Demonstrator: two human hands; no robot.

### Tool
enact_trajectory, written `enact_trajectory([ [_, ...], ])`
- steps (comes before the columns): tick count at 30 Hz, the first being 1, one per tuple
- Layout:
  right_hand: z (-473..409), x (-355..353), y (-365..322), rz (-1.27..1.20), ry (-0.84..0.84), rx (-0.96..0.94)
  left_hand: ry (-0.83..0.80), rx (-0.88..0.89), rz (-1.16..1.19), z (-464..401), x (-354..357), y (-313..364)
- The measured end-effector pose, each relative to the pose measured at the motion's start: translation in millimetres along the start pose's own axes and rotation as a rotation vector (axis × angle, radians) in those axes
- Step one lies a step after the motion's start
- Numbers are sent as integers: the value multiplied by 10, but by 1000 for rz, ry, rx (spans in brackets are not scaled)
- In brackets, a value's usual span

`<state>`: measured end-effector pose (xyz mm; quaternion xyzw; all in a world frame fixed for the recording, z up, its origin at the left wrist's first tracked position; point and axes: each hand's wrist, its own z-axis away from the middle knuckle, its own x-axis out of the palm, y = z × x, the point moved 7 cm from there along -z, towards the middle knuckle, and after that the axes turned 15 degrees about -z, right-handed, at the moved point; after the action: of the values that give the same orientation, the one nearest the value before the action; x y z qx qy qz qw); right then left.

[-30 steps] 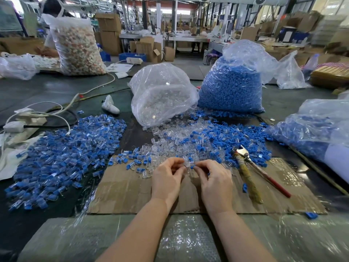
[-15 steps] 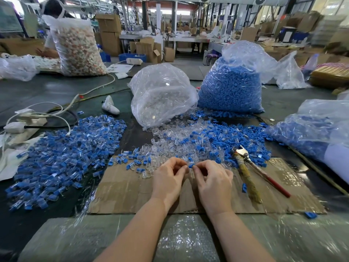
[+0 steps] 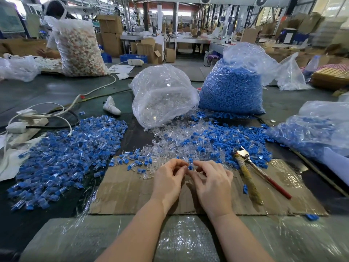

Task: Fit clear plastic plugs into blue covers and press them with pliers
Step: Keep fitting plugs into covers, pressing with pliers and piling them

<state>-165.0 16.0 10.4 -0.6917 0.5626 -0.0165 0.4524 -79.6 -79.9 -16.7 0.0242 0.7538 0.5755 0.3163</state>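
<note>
We've got both hands over the cardboard [image 3: 132,190], fingertips meeting. Our right hand [image 3: 213,184] and left hand [image 3: 168,182] pinch a blue cover [image 3: 190,167] between them; can't tell if a plug's in it. The loose plugs and covers [image 3: 188,144] sit just beyond, and the pliers [image 3: 247,167] lie to the right.

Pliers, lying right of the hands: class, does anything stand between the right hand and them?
Nothing visible does. The pliers lie on the cardboard, just right of the right hand, with bare cardboard between. That hand pinches a blue cover, which it would have to free first.
</note>
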Motion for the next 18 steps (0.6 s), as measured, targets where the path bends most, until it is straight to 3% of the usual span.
enact_trajectory([
  [18,-45,-24,-18,60,-62,-36,-21,-25,46,9,-9,28],
])
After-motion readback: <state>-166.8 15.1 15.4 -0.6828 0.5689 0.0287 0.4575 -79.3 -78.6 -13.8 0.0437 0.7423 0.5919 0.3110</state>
